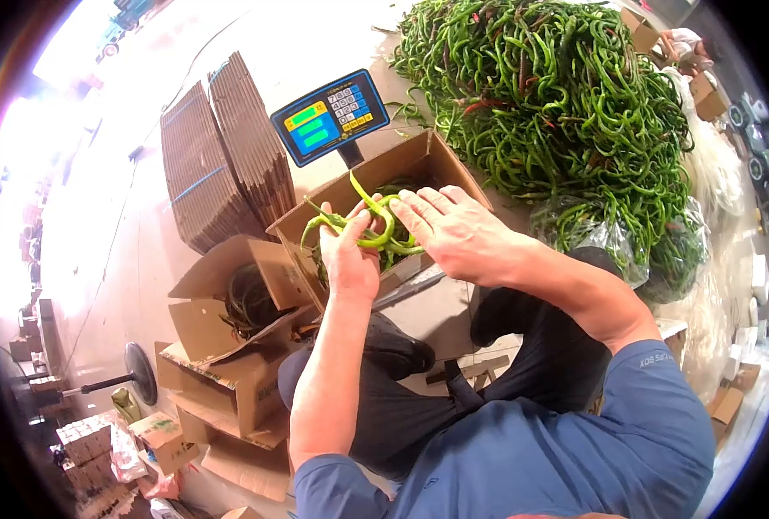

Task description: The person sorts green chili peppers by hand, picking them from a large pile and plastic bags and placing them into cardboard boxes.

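Over an open cardboard box [441, 169], several long green chili peppers [387, 232] lie across my left hand [352, 255], its fingers curled around them. My right hand [454, 232] rests against the right side of the same peppers, palm down with fingers together; what its fingertips grip is partly hidden. More peppers show inside the box below my hands. Just behind the box stands a weighing scale display [330, 117] with lit green readouts and a keypad.
A big heap of green chili peppers [549, 104] lies at the upper right, with clear plastic bags [592, 229] at its foot. Flattened cardboard bundles [196, 164] stand to the left. Stacked open boxes [207, 381] are at my left knee, beside a round black disc on a rod [140, 374].
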`<action>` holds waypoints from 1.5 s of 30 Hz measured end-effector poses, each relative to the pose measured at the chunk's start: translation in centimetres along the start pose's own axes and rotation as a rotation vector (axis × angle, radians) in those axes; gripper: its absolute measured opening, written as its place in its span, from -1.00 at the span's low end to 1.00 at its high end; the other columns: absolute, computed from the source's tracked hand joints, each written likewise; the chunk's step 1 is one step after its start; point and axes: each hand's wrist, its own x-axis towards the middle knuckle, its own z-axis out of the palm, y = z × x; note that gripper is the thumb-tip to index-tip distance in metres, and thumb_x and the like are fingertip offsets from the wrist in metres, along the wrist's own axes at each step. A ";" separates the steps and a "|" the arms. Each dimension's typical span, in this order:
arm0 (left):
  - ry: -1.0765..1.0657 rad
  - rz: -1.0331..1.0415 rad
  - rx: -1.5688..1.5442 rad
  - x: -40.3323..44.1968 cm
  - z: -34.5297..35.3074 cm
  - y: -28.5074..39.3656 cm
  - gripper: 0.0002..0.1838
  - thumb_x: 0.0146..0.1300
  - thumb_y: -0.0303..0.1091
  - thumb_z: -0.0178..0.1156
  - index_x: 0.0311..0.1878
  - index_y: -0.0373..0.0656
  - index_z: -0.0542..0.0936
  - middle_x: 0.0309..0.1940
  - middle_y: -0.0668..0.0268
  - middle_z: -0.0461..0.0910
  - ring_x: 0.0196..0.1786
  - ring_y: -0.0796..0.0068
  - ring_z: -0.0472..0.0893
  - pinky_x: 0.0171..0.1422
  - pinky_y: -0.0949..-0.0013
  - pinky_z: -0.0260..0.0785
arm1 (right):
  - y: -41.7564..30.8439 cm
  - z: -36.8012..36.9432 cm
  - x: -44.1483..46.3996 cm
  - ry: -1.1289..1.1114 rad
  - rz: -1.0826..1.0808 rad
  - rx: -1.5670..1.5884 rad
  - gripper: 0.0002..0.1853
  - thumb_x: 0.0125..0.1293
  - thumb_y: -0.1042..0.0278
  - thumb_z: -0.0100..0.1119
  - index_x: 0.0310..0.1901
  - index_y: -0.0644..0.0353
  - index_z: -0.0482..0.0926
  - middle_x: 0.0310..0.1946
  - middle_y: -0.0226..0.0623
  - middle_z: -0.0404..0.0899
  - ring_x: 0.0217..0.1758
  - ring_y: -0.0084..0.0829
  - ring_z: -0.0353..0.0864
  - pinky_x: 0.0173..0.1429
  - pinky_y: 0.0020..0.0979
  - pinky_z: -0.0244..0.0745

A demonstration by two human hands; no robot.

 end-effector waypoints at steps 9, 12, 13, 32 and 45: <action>-0.100 -0.193 0.028 1.6 -0.8 -0.2 -0.77 0.56 -0.33 -0.02 0.09 -0.30 0.38 0.05 -0.06 0.57 0.17 -0.05 0.61 0.28 -0.08 0.54 | 2.7 -5.0 -3.6 -0.226 0.195 0.387 -0.56 0.26 0.56 0.03 0.20 0.26 0.56 0.03 -0.03 0.65 0.13 -0.03 0.61 0.23 -0.17 0.47; -0.040 -0.219 -0.006 1.4 0.3 -0.5 -0.76 0.57 -0.29 -0.04 0.09 -0.27 0.37 0.05 -0.05 0.58 0.18 -0.08 0.60 0.31 -0.27 0.47 | 3.6 -5.8 -6.8 -0.184 0.319 0.705 -0.53 0.29 0.65 0.00 0.25 0.28 0.52 0.05 -0.05 0.67 0.14 -0.15 0.65 0.24 -0.24 0.50; -0.034 -0.219 -0.006 1.5 0.4 -0.5 -0.78 0.56 -0.31 -0.04 0.10 -0.25 0.35 0.03 -0.03 0.58 0.19 -0.10 0.59 0.31 -0.40 0.42 | 4.7 -5.3 -8.4 -0.167 0.364 0.916 -0.53 0.35 0.71 -0.06 0.28 0.29 0.50 0.07 -0.10 0.68 0.14 -0.31 0.67 0.26 -0.32 0.52; 0.628 -0.266 -0.044 12.1 -7.5 -2.8 -0.51 0.53 -0.21 -0.20 0.36 -0.27 0.43 0.25 0.04 0.55 0.36 -0.04 0.46 0.27 -0.21 0.53 | -3.9 -8.0 -74.5 1.300 1.870 0.861 -0.54 0.54 0.14 0.05 0.33 0.19 0.38 -0.04 -0.26 0.66 -0.10 -0.40 0.71 -0.05 -0.37 0.61; 0.091 0.293 0.698 -4.0 5.1 -3.4 -0.65 0.48 -0.50 -0.04 0.23 -0.50 0.40 0.20 -0.06 0.50 0.14 0.12 0.60 0.35 0.16 0.48 | -2.5 14.1 -55.9 0.436 1.919 0.426 -0.34 0.17 0.24 0.26 0.30 0.28 0.36 0.03 0.09 0.62 0.11 0.04 0.61 0.21 -0.07 0.50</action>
